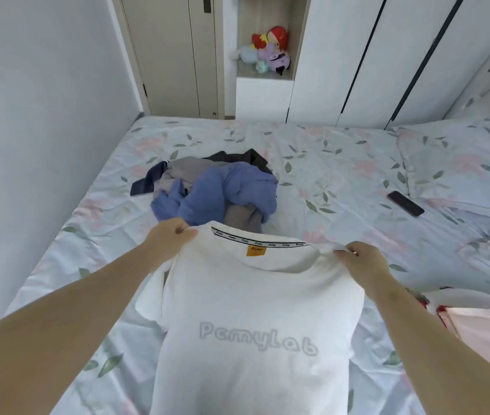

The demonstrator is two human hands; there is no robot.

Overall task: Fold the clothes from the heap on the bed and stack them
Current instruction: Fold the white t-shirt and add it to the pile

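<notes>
Both hands on the white T-shirt (255, 310), one at each shoulder. Left hand (171, 235) pinches the shoulder at the shirt's 10 o'clock, fingers curled over the cloth edge. Right hand (360, 262) pinches the other shoulder at its 2 o'clock, thumb and fingertips closed on the fabric.

Shirt is held up by the collar end and spread between my hands. Black-and-white printed tape runs along the inside of the neck, with an orange label just below it and faint grey "PcmyLab" lettering across the chest. One short sleeve hangs loose at the shirt's 9 o'clock. The hem runs out of frame at 6 o'clock, so I can't tell whether it rests on the bed (342, 163).

Heap (213, 187) sits on the bed at 12 o'clock from the shirt, just past the collar — blue garment on top, with grey, navy and black pieces under and around it, all unfolded.

Rest:
- black phone (406, 203) flat on the sheet at 2 o'clock, just beside the pillow (453, 163)
- pink-and-white cloth (483, 330) at 4 o'clock by my right forearm, cut off by the frame edge
- plush toys (270, 52) in a wall niche at 12 o'clock, beyond the bed
</notes>
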